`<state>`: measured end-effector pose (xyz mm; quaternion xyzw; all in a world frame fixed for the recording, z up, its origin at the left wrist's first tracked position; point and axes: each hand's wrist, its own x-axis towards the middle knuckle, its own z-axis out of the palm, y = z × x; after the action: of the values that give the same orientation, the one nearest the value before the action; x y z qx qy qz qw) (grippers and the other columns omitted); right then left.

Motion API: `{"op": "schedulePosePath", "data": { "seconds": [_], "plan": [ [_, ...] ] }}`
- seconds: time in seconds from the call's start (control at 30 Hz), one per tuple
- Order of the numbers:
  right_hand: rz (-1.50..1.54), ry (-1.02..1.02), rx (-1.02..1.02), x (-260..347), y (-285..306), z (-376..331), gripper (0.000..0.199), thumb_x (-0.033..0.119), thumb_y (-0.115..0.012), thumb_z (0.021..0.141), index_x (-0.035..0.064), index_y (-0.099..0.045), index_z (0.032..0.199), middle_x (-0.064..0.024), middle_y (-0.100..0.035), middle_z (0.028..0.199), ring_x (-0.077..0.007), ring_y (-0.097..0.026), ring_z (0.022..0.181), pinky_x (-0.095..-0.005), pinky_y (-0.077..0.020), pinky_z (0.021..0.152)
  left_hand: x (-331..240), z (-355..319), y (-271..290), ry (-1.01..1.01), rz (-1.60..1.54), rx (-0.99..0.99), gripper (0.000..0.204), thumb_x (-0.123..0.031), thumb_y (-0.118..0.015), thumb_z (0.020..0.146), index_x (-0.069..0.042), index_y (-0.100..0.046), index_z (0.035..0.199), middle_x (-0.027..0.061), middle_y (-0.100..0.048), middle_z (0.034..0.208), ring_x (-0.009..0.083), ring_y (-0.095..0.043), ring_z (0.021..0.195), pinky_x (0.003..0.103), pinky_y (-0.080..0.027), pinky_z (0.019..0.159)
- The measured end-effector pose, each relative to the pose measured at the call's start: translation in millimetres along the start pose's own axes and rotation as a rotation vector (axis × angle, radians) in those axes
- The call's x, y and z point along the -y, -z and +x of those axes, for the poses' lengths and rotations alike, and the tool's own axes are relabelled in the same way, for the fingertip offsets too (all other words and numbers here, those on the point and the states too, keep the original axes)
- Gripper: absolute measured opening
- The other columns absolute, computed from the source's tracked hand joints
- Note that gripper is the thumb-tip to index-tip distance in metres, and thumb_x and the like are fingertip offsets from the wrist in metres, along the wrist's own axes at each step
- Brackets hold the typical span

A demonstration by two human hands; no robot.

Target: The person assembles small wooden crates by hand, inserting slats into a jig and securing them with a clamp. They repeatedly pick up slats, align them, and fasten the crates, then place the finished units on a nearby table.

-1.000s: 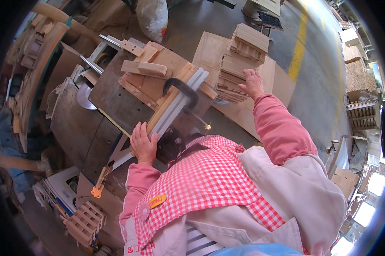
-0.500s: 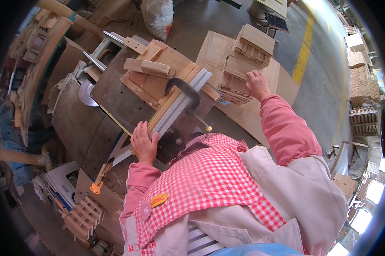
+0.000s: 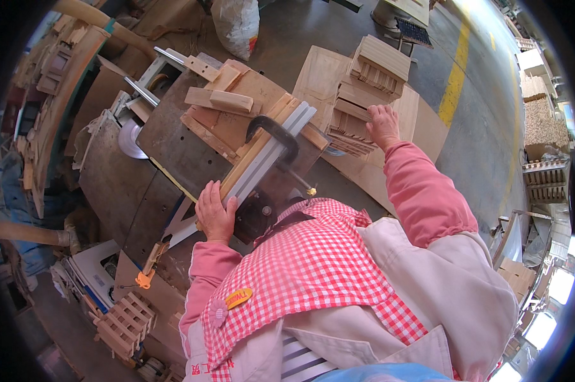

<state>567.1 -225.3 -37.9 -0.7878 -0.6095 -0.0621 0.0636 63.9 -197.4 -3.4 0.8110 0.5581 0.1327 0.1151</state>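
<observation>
My left hand (image 3: pixel 215 211) lies with its fingers stretched out at the near end of the grey metal fence (image 3: pixel 262 159) on the saw table, and holds nothing. Out to the right, my right hand (image 3: pixel 383 127) has its fingers bent round the right end of a light wooden slat (image 3: pixel 356 109) in the stack. A dark gap shows between that slat and the one behind it. Under it sit more grooved wooden pieces (image 3: pixel 348 137). A black C-clamp (image 3: pixel 281 137) grips the fence and the wooden strip beside it.
Loose wood blocks (image 3: pixel 227 100) lie on a board behind the fence. A round saw blade (image 3: pixel 132 139) stands at the table's left. Another stack of slats (image 3: pixel 383 57) is behind my right hand. A white sack (image 3: pixel 235 28) stands on the floor at the back.
My right hand has shifted slightly, and a dark gap has opened behind the slat at its fingers. My left hand stays where it was.
</observation>
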Motion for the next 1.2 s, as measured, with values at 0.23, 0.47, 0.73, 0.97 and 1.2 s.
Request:
{"op": "schedulePosePath", "data": {
  "seconds": [0.23,0.47,0.73,0.97,1.2],
  "plan": [
    [-0.043,-0.002,0.048,2,5,6,0.038,0.020,-0.077,0.070,0.0142,-0.058,0.102,-0.0052,-0.059,0.104,-0.0263,-0.050,0.106,-0.0396,-0.0390,0.091,1,0,0,0.012,-0.020,-0.002,0.058,-0.038,-0.060,0.087,-0.010,-0.048,0.136,0.0114,-0.048,0.139,0.0307,-0.042,0.129,0.045,-0.028,0.109],
    [0.082,-0.038,0.130,6,14,7,0.036,0.020,-0.076,0.070,0.0110,-0.057,0.100,-0.0095,-0.061,0.100,-0.0278,-0.055,0.102,-0.0400,-0.0416,0.090,-1,0,0,0.019,-0.029,-0.008,0.058,-0.038,-0.061,0.086,-0.010,-0.050,0.135,0.0109,-0.049,0.139,0.0300,-0.043,0.129,0.044,-0.029,0.109],
    [1.687,-0.462,0.567,34,75,13,0.032,0.024,-0.062,0.088,0.0088,-0.056,0.115,-0.0077,-0.064,0.098,-0.0201,-0.065,0.084,-0.0316,-0.0547,0.065,-2,2,2,0.004,-0.044,-0.040,0.056,-0.037,-0.062,0.085,-0.009,-0.052,0.132,0.0109,-0.052,0.135,0.0294,-0.046,0.126,0.044,-0.031,0.107],
    [1.956,-0.624,1.094,104,84,0,0.046,0.034,-0.060,0.093,0.0093,-0.047,0.128,-0.0038,-0.060,0.099,-0.0133,-0.061,0.073,-0.0254,-0.0503,0.057,-1,3,2,0.023,-0.050,-0.015,0.055,-0.037,-0.062,0.085,-0.009,-0.053,0.131,0.0107,-0.055,0.131,0.0296,-0.048,0.123,0.044,-0.032,0.106],
    [2.054,-0.471,1.171,103,76,5,0.046,0.019,-0.066,0.088,0.0065,-0.045,0.126,-0.0049,-0.058,0.092,-0.0104,-0.056,0.064,-0.0242,-0.0447,0.054,1,2,2,0.030,-0.068,-0.038,0.055,-0.037,-0.062,0.084,-0.009,-0.053,0.130,0.0104,-0.056,0.128,0.0291,-0.049,0.121,0.044,-0.033,0.104]
  ]
}}
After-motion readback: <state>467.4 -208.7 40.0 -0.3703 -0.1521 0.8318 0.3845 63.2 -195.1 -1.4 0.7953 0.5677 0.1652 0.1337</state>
